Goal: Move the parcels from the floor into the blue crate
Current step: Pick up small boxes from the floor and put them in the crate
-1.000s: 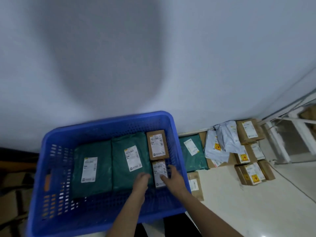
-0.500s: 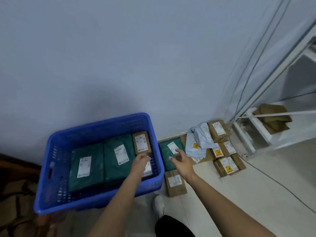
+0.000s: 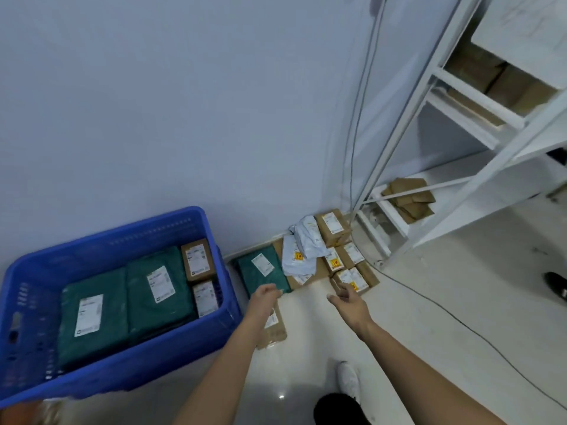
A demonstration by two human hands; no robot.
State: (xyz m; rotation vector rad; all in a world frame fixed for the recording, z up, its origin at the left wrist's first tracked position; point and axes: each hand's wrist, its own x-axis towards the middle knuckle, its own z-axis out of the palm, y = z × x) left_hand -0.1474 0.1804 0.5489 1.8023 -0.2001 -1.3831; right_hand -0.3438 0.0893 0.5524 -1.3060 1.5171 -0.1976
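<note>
Parcels, mixed lot. Blue perforated plastic crate (image 3: 36,286), against the wall at left, holds 4: 2 green plastic mailers (image 3: 92,314) laid flat side by side, 2 small brown cardboard boxes (image 3: 198,262) filling the right-hand gap, labels up, likely for reading. Floor stock beside the crate: 1 green mailer with white label (image 3: 260,273), crumpled white poly bags (image 3: 302,248), several brown labelled cartons (image 3: 333,228), and 1 brown box (image 3: 273,329) partly under the left forearm. Left hand (image 3: 264,302): fingers loosely curled above the floor mailer's near edge, holding nothing. Right hand (image 3: 348,299): open, palm turned inward, empty, near the cartons. Judged: reaching for the next pick.
</note>
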